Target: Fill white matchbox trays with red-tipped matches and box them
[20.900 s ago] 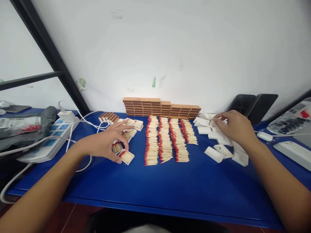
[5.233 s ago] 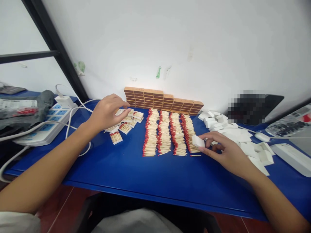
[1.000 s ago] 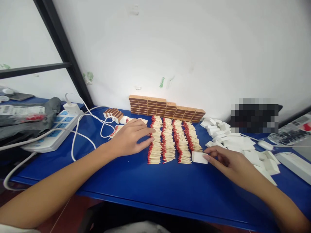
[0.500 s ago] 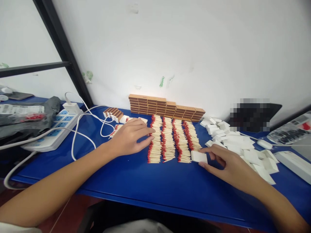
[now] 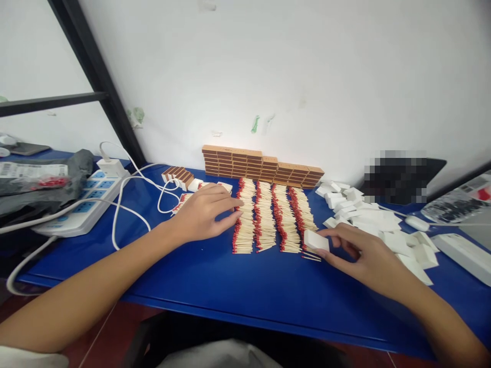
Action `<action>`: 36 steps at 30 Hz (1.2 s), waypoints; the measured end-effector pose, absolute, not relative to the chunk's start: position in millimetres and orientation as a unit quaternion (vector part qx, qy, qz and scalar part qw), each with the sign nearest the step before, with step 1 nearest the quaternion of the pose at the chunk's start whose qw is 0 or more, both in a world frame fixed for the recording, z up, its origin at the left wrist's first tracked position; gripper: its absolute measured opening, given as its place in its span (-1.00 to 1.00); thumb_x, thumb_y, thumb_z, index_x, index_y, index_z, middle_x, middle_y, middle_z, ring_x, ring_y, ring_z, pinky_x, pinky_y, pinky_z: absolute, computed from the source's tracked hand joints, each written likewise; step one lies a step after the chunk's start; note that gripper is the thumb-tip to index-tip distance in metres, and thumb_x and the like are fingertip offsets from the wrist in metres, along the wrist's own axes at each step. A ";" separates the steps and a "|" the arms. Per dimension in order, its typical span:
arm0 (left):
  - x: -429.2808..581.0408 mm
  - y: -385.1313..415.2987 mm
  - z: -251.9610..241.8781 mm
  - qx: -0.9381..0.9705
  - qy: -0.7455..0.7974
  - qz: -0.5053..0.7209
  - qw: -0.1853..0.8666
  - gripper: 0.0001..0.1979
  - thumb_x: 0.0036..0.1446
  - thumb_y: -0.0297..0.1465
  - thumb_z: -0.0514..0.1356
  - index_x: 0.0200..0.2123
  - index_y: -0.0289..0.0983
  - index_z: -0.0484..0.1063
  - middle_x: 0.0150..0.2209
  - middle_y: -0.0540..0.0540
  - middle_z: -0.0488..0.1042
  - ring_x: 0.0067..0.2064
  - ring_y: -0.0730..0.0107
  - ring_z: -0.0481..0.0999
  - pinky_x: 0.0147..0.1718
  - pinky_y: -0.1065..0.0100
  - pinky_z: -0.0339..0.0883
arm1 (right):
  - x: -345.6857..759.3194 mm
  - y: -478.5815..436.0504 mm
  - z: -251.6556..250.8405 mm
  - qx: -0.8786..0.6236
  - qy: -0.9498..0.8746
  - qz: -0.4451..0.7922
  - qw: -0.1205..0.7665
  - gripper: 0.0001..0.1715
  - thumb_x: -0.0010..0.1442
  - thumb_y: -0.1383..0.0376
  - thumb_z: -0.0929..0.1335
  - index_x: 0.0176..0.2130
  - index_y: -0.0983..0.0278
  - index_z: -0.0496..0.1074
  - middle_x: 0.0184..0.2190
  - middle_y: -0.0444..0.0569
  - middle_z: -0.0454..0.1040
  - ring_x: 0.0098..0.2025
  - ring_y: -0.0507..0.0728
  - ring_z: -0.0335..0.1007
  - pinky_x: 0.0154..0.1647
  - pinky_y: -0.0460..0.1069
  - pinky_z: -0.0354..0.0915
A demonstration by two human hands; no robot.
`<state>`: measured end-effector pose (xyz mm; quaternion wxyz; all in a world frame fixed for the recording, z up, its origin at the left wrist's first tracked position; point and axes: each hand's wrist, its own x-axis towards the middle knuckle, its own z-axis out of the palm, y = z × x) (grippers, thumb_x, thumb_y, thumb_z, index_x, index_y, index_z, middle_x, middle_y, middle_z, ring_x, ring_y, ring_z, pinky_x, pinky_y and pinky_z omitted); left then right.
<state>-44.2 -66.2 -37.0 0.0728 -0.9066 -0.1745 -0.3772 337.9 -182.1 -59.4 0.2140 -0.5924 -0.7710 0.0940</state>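
Between the thumb and fingers of my right hand (image 5: 360,253) is a small white matchbox tray (image 5: 316,240), tilted just above the near end of the rightmost row of matches (image 5: 303,209). A few matches lie under and in front of it. My left hand (image 5: 207,212) rests over the left side, fingers stretched out with the tips at the leftmost row of matches (image 5: 243,230). Two more rows of red-headed matches (image 5: 265,220) lie between the hands. Partly behind my left hand are white trays with matches (image 5: 224,187).
Brown matchboxes (image 5: 245,163) are stacked along the wall. A smaller group of boxes (image 5: 178,176) stands left, near white cables and a power strip (image 5: 92,197). White trays (image 5: 374,220) are heaped at right, before a dark, partly pixelated object (image 5: 435,174). The blue table (image 5: 230,291) has its edge nearest me.
My right hand has lifted and tilted the white tray slightly, and a few matches show below it. My left hand stays in nearly the same place.
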 end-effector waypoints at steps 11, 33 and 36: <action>-44.0 -66.1 -37.0 -0.907 -0.168 -0.378 0.073 -0.85 0.37 -0.37 0.25 -0.08 -0.28 0.59 -0.29 -0.13 0.63 -0.23 0.28 0.62 -0.10 0.18 0.50 | 368.6 -194.0 -58.6 -0.670 -0.690 -0.065 0.266 -0.45 0.32 -0.20 0.34 -0.06 0.16 0.53 -0.37 0.06 0.46 -0.54 0.16 0.27 -0.49 0.12 0.19; -43.7 -65.5 -41.1 -0.907 -0.174 -0.376 0.073 -0.86 0.37 -0.37 0.25 -0.07 -0.26 0.57 -0.26 -0.11 0.65 -0.20 0.27 0.63 -0.07 0.18 0.49 | 317.1 -199.9 -84.1 -0.615 -0.753 0.016 0.232 -0.74 0.40 0.10 0.33 -0.21 0.14 0.56 -0.42 -0.09 0.42 -0.44 0.11 0.36 -0.40 0.02 0.30; -45.9 -65.5 -35.6 -0.909 -0.180 -0.366 0.087 -0.83 0.40 -0.34 0.22 -0.06 -0.27 0.58 -0.25 -0.13 0.66 -0.18 0.26 0.63 -0.09 0.19 0.47 | 316.2 -201.7 -87.0 -0.616 -0.751 -0.002 0.238 -0.77 0.40 0.11 0.34 -0.19 0.14 0.55 -0.40 -0.11 0.42 -0.43 0.10 0.37 -0.40 0.02 0.30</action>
